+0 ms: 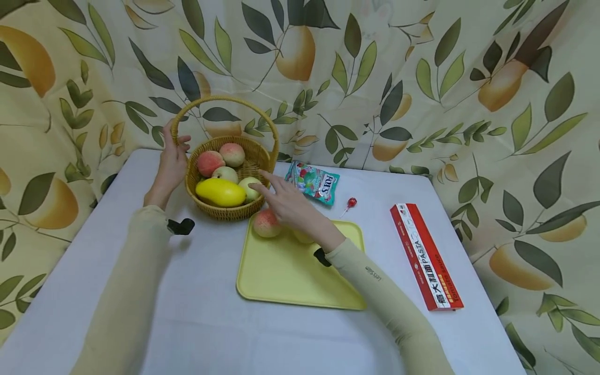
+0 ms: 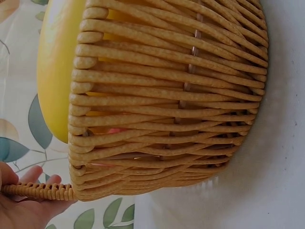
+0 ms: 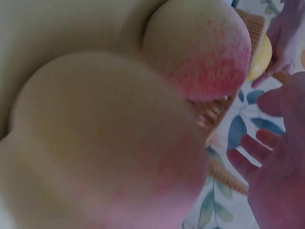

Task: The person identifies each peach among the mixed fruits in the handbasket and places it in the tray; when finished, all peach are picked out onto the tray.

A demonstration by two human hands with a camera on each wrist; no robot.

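My left hand (image 1: 174,161) holds the side of the handle of a woven basket (image 1: 217,212); in the left wrist view the handle (image 2: 40,191) passes between thumb and fingers. Inside lie a yellow mango-shaped fruit (image 1: 220,192), two pink peaches (image 1: 210,163) and two pale round fruits (image 1: 225,174). Over the basket's right rim, my right hand (image 1: 288,200) spreads its fingers beside the nearer pale fruit (image 1: 248,186), holding nothing visible. Below it, a peach (image 1: 266,224) sits on the yellow tray (image 1: 295,276). Another peach (image 3: 105,138) is mostly hidden by my right arm in the head view.
Behind the tray lie a teal candy bag (image 1: 315,182) and a red lollipop (image 1: 350,203). A long red pasta box (image 1: 426,258) rests at the right of the white-covered table (image 1: 201,323). Leaf-and-fruit patterned cloth (image 1: 300,88) hangs close behind.
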